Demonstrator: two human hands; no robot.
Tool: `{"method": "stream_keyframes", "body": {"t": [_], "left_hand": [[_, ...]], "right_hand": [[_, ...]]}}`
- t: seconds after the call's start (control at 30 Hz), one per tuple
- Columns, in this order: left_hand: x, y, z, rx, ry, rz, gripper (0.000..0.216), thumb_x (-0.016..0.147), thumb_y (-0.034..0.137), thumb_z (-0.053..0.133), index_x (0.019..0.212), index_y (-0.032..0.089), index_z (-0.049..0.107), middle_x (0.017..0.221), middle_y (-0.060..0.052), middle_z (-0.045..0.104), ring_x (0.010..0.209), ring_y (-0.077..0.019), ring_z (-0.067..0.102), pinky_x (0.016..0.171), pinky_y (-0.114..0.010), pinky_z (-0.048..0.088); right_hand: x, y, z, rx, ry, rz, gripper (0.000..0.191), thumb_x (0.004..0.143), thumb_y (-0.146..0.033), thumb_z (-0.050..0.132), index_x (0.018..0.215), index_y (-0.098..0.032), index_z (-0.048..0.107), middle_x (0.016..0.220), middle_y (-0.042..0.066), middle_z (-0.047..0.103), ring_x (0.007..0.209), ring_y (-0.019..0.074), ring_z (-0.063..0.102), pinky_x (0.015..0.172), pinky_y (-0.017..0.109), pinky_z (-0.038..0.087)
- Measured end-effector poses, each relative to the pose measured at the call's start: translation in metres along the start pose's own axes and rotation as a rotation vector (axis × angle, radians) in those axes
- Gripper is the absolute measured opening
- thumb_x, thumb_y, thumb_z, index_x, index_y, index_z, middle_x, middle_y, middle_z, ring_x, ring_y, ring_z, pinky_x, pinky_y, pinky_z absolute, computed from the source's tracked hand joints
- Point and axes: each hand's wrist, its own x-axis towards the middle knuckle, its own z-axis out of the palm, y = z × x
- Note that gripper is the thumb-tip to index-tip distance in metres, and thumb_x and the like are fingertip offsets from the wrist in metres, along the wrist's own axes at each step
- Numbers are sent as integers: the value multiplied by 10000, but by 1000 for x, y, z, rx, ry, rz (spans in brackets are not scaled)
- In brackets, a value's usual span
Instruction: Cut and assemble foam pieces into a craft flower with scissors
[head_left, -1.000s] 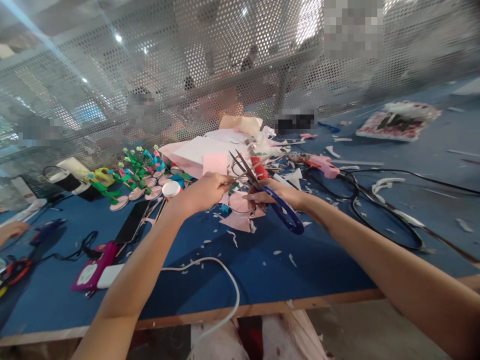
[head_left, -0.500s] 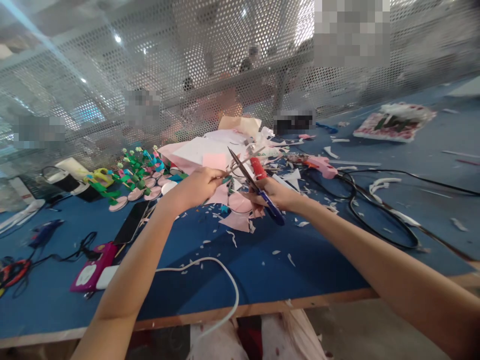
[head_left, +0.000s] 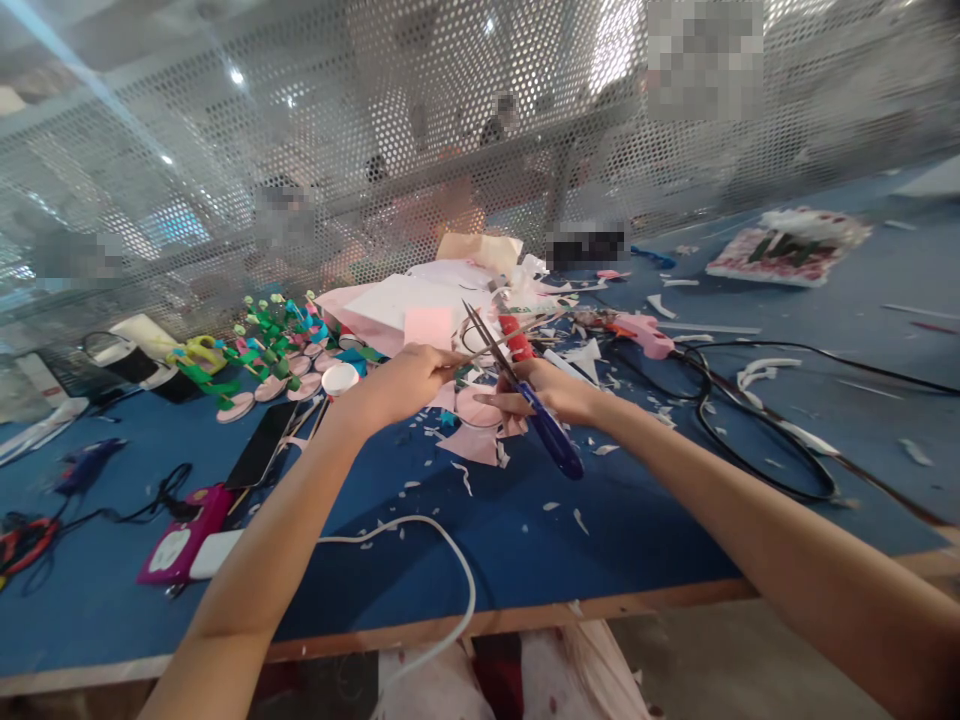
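Note:
My right hand [head_left: 553, 392] is closed around scissors [head_left: 556, 438] with dark blue handles, their blades pointing up and away to the left. Between the fingertips of my left hand [head_left: 412, 382] is a thin brownish stick [head_left: 474, 355], which slants toward the blades. Whether the blades touch the stick I cannot tell. Under the hands lie a pink disc [head_left: 478, 405] and a pink paper piece [head_left: 472, 446]. Behind them a red cylinder [head_left: 517, 338] and a pink square [head_left: 428, 326] rest by a pile of paper sheets [head_left: 382, 305].
Green paper plants [head_left: 274, 345] on pink discs stand at left, near a phone [head_left: 262, 445] and a magenta box [head_left: 186, 540]. A pink glue gun [head_left: 646, 335] with a black cable [head_left: 705, 400] lies at right. Scraps litter the blue table; a perforated screen [head_left: 337, 170] rises behind.
The scissors have tilted in my right hand, their handles swinging down and to the right. My left hand has shifted slightly right and down with the stick.

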Motion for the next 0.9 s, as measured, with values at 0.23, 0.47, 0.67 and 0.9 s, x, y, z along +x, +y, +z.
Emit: {"method": "stream_keyframes", "body": {"t": [0.23,0.47,0.67,0.9], "left_hand": [[-2,1,-4,33,4,-22,371,826,158,378,1139,163,579,1121,-76,624,972,-164,583,885,-283,417],[-2,1,-7,34,50,-7,349,836,159,378,1107,151,596,1028,-74,661,879,-155,601,824,-261,444],[0,-1,-4,47,67,46,339,836,165,376,1089,147,601,1003,-81,662,872,-157,601,826,-261,436],[-2,0,-5,93,75,30,337,842,166,364,1080,127,599,1023,-100,653,899,-168,595,836,-278,431]], "right_hand": [[1,1,0,14,8,-28,347,614,-491,615,597,-157,521,560,22,580,545,147,527,525,261,409],[3,3,4,61,54,-41,322,575,-462,635,573,-176,486,517,8,561,510,146,532,493,253,412],[2,2,3,140,25,-24,268,572,-398,630,574,-178,477,507,1,553,491,147,545,488,256,434],[4,10,3,77,48,-69,166,637,-304,579,590,-172,492,513,4,570,505,143,544,498,249,420]]}}
